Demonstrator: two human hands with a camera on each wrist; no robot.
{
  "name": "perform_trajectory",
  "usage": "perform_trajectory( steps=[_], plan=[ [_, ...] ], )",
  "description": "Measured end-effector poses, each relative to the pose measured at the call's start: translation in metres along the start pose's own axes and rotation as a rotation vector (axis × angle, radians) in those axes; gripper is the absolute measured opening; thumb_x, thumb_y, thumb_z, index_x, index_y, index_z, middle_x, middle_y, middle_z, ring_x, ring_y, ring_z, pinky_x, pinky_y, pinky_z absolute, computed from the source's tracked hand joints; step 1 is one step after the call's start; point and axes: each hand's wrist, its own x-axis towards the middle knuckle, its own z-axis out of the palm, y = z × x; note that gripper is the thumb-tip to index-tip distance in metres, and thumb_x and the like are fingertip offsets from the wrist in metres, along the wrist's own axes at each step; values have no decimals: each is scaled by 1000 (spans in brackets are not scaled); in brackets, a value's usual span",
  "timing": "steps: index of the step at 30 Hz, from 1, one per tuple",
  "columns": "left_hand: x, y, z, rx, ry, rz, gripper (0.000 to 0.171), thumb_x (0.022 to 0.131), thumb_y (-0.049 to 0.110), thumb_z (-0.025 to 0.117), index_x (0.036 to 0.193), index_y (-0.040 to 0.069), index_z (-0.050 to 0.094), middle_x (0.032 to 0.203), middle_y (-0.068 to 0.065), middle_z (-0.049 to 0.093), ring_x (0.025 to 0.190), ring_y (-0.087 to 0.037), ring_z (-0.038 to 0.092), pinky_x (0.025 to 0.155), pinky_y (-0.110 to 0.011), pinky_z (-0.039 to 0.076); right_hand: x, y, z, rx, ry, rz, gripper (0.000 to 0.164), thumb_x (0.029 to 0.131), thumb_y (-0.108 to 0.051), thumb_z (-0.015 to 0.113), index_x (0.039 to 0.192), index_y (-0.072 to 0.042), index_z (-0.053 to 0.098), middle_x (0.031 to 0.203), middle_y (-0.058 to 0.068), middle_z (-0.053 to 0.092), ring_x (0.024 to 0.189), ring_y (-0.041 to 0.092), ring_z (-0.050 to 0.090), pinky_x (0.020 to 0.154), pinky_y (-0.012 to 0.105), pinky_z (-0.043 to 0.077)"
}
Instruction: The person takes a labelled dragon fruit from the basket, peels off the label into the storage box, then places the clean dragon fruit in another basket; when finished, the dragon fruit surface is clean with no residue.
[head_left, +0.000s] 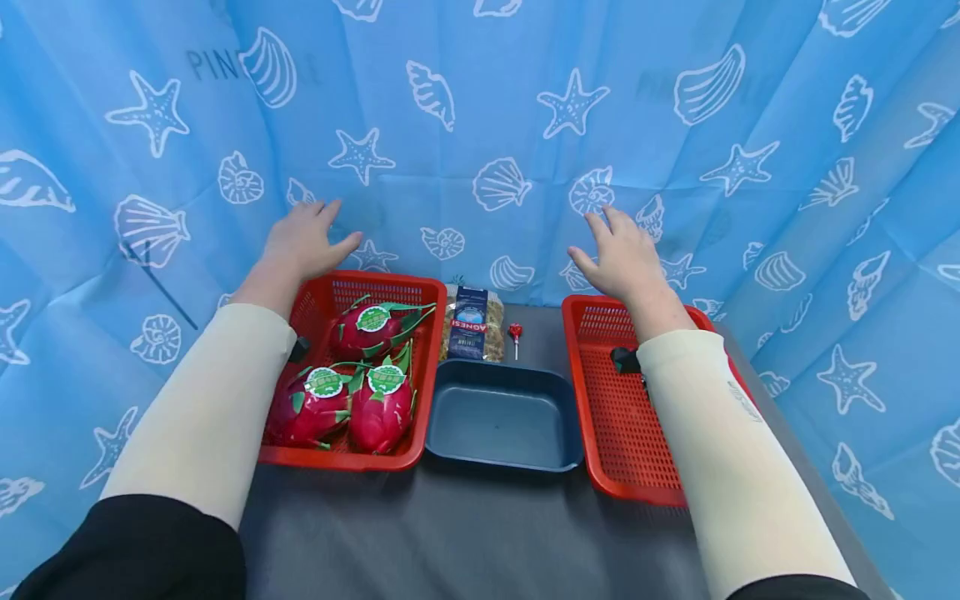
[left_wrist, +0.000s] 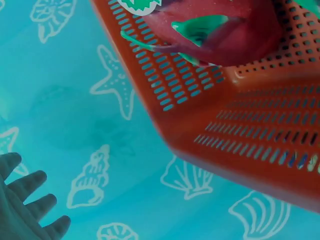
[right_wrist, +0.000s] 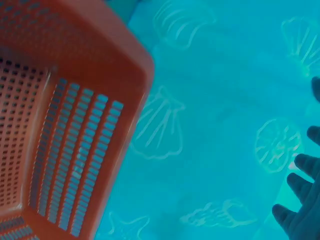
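My left hand (head_left: 303, 240) is held up over the back of the left red basket (head_left: 431, 367), fingers spread and holding nothing. Inside that basket lie three dragon fruits (head_left: 378, 412) with green-and-white stickers. My right hand (head_left: 621, 254) hovers past the back rim of the right red basket (head_left: 588, 400), its fingers apart with nothing in them. No items show in the visible part of this basket; my forearm hides some of it. In the left wrist view, the left hand (left_wrist: 30, 207) appears beside the basket's corner. The right wrist view has the right hand's fingers (right_wrist: 300, 187) at its edge.
Between the baskets sits a dark blue-grey tray (head_left: 504, 417). Behind it lie a labelled Agnesi pasta bag (head_left: 472, 325) and a red lollipop (head_left: 515, 333). A grey cloth (head_left: 480, 533) covers the table. Blue shell-patterned curtains (head_left: 465, 108) hang at the back and sides.
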Motion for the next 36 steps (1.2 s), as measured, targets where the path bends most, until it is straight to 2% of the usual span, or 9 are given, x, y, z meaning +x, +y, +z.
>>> perform_trajectory(
  steps=[3,9,15,19,23,29,36],
  plan=[
    [-9,1,-6,2,18,17,82,103,56,40,163,4,20,161,-29,27,148,-48,24,114,-67,27,-3,-7,-1,17,46,-57,70,104,-38,54,159,-3,31,164,25,24,148,45,26,117,64,23],
    [-28,1,-12,-19,88,74,78,103,53,45,161,4,29,157,-26,38,143,-45,34,114,-63,30,-15,-22,-4,82,104,-148,67,102,-33,59,157,-2,37,164,23,27,149,42,28,117,61,26],
    [-59,3,-17,-57,215,134,67,102,47,52,155,6,44,151,-24,48,139,-44,42,112,-63,33,-31,-47,-9,255,101,-205,70,103,-36,60,160,-6,32,167,17,22,152,39,23,118,60,24],
    [-81,5,-19,-56,327,189,63,99,40,60,150,5,51,145,-23,54,133,-43,48,108,-63,38,-41,-64,-16,313,108,-255,70,104,-39,59,161,-9,32,168,14,22,152,36,23,118,60,25],
    [-100,9,-15,-45,410,237,60,95,35,66,145,3,56,138,-24,59,126,-43,54,100,-63,45,-52,-77,-21,363,95,-294,70,103,-40,60,160,-10,33,168,10,23,152,34,24,117,61,27],
    [-131,17,-7,-137,444,223,64,90,30,74,147,7,56,141,-21,58,129,-41,53,95,-63,50,-69,-88,-23,434,75,-314,68,103,-39,61,160,-12,36,167,7,25,151,31,28,114,60,32],
    [-163,19,12,-199,526,267,65,83,23,80,142,5,60,135,-20,62,121,-40,59,87,-61,55,-96,-106,-15,519,91,-377,62,99,-27,70,154,-9,46,160,9,39,146,28,37,113,56,37]
  ],
)
